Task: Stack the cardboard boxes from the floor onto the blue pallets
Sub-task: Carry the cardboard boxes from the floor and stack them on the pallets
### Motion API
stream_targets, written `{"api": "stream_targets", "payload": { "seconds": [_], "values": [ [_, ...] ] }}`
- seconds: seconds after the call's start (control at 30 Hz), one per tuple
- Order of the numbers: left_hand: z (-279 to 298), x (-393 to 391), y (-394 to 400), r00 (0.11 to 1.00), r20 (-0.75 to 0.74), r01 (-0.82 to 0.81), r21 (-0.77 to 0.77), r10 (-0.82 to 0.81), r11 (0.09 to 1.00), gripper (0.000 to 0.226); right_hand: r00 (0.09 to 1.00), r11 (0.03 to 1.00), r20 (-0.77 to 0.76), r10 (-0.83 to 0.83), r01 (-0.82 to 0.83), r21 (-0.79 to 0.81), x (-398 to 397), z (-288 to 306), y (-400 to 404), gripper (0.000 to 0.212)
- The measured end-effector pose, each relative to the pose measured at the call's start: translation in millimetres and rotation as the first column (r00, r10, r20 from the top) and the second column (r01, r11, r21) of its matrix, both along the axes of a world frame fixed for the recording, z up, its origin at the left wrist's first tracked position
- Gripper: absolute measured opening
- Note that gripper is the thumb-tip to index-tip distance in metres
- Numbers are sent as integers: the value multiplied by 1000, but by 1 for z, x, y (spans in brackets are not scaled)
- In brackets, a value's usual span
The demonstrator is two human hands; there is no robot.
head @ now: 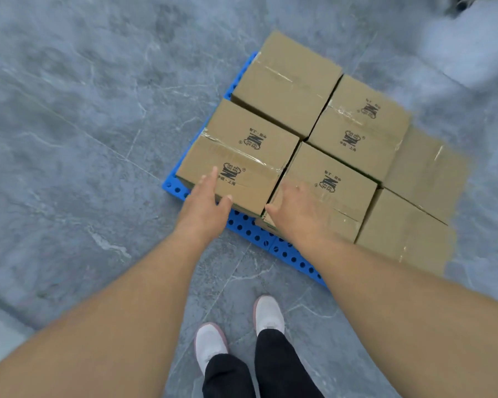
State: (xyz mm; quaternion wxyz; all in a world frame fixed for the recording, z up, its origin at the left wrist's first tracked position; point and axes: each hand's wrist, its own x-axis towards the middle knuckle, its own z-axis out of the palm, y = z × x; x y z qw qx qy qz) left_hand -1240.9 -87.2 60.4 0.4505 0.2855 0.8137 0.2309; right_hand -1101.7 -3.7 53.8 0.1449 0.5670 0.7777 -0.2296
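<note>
1. While six taped brown cardboard boxes (322,145) sit side by side on the perforated blue plastic pallet (259,235) on the grey marbled stone floor (69,124), both arms reach down to the near row.
2. The left hand (203,203) lies flat on the near-left box (239,162), fingers straight, thumb spread.
3. The right hand (295,214) rests on the neighbouring box (325,191); its fingers are blurred, so I cannot tell their state.

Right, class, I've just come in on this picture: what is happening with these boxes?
A person is loading cardboard boxes onto a blue pallet on a grey floor. Six taped boxes already sit there, packed closely. The left hand rests open on the near-left box, the right hand on the box beside it. Neither hand grips.
</note>
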Motion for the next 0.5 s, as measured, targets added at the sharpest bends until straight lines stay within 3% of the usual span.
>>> {"api": "stream_targets", "payload": {
  "seconds": [0.3, 0.5],
  "values": [
    [128, 74, -34, 997, -32, 64, -20, -65, 998, 68, 1000, 997, 2, -8, 8, -78, 52, 140, -35, 41],
    [186, 94, -44, 994, -58, 93, 5, -93, 996, 71, 994, 991, -12, -111, 110, -72, 87, 207, -50, 35]
  ]
}}
